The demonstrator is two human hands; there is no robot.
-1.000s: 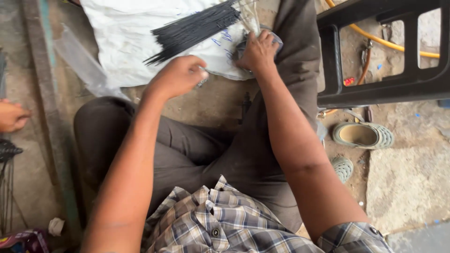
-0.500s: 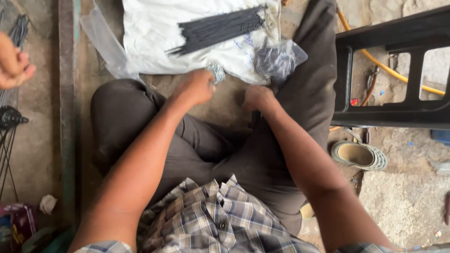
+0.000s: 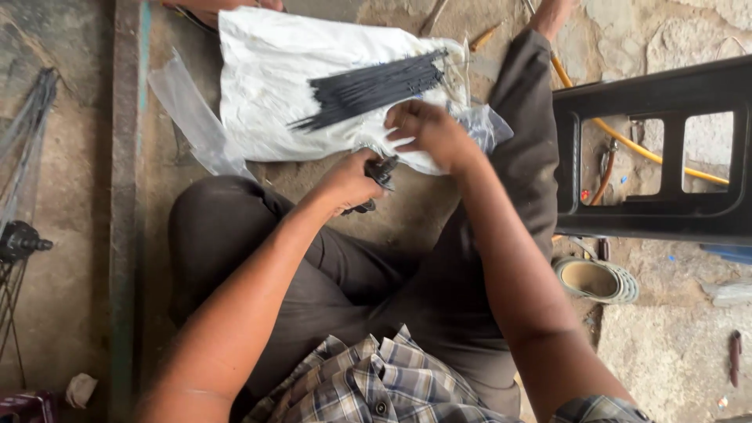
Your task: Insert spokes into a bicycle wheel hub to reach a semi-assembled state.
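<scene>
Far left, 9 o'clock: wheel hub with spokes [image 3: 19, 243] at frame edge, well apart from the work. Upright beam [image 3: 125, 196] next, clear plastic sleeve [image 3: 188, 117] lying just beside white sack [image 3: 266, 86] at 12 o'clock. On the sack: bundle of black spokes [image 3: 368, 88], long axis running 8 to 2 o'clock, loose ends fanned toward 8, tidy end up at 2. Left hand [image 3: 348, 182] centre frame, closed around a small dark tool [image 3: 380, 168], touching the sack's near edge. Right hand [image 3: 427, 133] just right of it, fingers curled down, pressing on the sack and crumpled clear plastic bag [image 3: 482, 125]; whether pinching anything there, cannot tell. Risks, as judgement: bundle unbound at fanned end, so tugging the sack could roll spokes off toward 8 o'clock onto the ground; sharp ends near the left wrist; tool held close to the right fingers, could nick on a slip. Black plastic stool [image 3: 658, 157] at 3 o'clock, sandal [image 3: 595, 280] at 4
</scene>
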